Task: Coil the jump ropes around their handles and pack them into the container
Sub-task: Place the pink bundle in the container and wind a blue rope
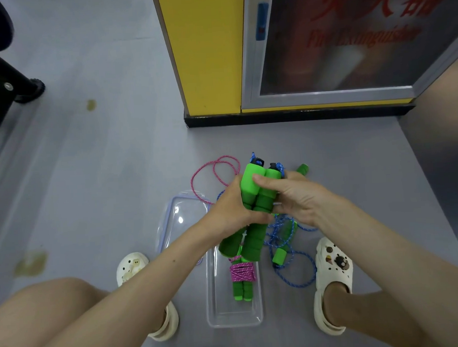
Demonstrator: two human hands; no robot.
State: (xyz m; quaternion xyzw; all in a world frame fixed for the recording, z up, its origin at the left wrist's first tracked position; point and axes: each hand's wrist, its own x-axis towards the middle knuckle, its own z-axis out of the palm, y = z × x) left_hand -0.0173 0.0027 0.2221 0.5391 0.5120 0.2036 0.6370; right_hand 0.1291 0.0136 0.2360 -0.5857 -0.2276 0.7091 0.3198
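left grip [230,208] + right grip [291,196] both wrapped round green handles [252,182] | blue rope [279,232] hanging loose | pink-wound rope [242,273] sitting in container [212,308]

Hands: two, left hand [230,208] and right hand [291,196].
Container [231,312]: one, clear.
Lid [187,216]: one.
In hand: two green handles [252,185], side by side.
In the box: two more, bound as one bundle [242,273].
On floor: two more in view, far handle [302,168] and near handle [277,259].
Pink ropes: two, loose pink rope [221,157] and the one wound on the bundle.
Blue rope [279,232]: tangled loops; whether one or two, cannot tell.
Clogs: two, left clog [131,267] and right clog [333,269].
Stains: two, far stain [91,105] and near stain [29,263].
Cabinet [335,46]: one.
Pillar [204,48]: one.
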